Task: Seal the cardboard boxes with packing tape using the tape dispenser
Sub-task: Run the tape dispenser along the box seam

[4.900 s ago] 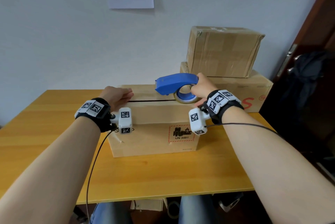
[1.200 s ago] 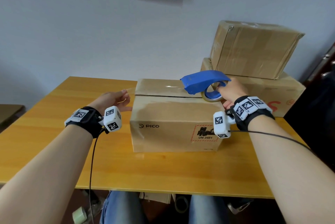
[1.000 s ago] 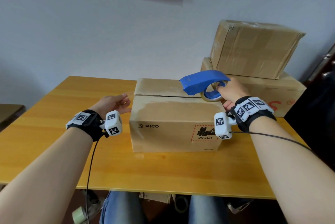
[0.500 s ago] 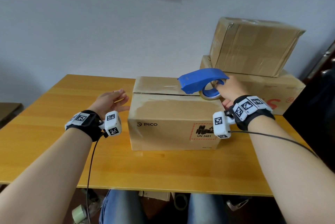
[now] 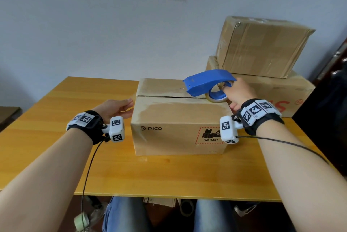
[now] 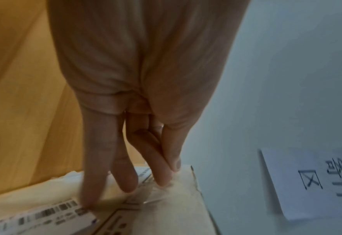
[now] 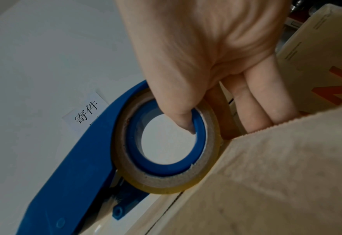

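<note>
Left hand now off the box top, flat-fingered against its left end. Right hand gripping tape dispenser at seam's right end; strip apparently unfinished.

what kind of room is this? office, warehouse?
Probably a small office parcel-packing corner, not a warehouse. A paper sign on the wall reads 寄件区 (parcel sending area), taped cardboard boxes are stacked against the wall, and a PICO box sits on a wooden desk.
</note>
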Demonstrator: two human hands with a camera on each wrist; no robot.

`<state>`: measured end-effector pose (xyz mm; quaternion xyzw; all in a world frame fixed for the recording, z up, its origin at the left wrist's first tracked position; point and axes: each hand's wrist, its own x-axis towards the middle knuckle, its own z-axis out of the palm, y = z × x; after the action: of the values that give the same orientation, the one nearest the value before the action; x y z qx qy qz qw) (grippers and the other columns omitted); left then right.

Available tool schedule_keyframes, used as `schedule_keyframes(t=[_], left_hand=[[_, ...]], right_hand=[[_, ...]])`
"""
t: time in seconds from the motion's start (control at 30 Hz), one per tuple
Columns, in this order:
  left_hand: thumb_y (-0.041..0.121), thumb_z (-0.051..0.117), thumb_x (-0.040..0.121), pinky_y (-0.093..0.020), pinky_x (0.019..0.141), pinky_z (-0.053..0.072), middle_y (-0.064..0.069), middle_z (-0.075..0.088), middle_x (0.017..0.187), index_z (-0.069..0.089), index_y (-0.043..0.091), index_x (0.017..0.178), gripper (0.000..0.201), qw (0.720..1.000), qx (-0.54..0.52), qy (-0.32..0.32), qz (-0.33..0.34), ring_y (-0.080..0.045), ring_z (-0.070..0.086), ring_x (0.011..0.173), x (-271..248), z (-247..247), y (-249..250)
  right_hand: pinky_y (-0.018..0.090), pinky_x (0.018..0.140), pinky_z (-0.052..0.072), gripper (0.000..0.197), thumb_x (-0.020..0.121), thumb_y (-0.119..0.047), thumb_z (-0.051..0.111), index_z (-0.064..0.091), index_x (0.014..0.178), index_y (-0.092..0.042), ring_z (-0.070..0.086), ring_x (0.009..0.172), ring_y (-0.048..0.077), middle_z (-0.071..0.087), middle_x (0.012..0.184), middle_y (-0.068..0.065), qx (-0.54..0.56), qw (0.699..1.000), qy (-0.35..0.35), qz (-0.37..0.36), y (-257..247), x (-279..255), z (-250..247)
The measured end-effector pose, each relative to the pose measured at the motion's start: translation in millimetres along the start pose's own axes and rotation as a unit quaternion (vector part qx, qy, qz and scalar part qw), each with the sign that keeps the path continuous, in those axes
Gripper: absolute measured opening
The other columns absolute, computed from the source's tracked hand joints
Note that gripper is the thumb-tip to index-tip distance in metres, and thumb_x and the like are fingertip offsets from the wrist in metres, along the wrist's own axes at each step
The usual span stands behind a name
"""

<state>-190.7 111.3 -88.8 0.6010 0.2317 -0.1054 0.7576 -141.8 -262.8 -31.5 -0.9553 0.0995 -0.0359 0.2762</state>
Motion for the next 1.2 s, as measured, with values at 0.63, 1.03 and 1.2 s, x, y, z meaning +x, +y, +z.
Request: schedule_keyframes(t=[0.63,1.03,1.2], left_hand=[[0.052,0.059,0.096,-0.033,0.063,0.045,0.003,0.074,0.097,0.072,0.011,0.094,0.043,0.892,0.448,0.061,-0.021,-0.019,0.064,0.089,-6,8,8],[0.038,0.057,0.099,-0.035,0.078,0.045,0.001,0.079,0.092,0.074,0.012,0.098,0.031,0.929,0.363,0.057,0.043,-0.018,0.073,0.089,-19,22,50],[0.052,0.056,0.096,-0.048,0.101,0.045,0.004,0.078,0.098,0.072,0.015,0.108,0.042,0.915,0.403,0.016,0.026,-0.021,0.070,0.105,-29,26,55]], right_hand=[[0.027,0.049,0.052,0.015,0.101,-0.028,0.046,0.052,0.112,-0.018,0.071,0.063,0.027,0.068,0.086,0.010,0.007,1.000,0.014,-0.007,5,4,5],[0.024,0.045,0.048,0.016,0.101,-0.027,0.046,0.053,0.113,-0.019,0.071,0.062,0.026,0.068,0.085,0.009,0.009,1.000,0.007,-0.006,4,2,5],[0.031,0.055,0.056,0.016,0.100,-0.026,0.046,0.053,0.112,-0.018,0.071,0.065,0.028,0.068,0.085,0.010,-0.001,1.000,0.012,-0.007,2,3,6]])
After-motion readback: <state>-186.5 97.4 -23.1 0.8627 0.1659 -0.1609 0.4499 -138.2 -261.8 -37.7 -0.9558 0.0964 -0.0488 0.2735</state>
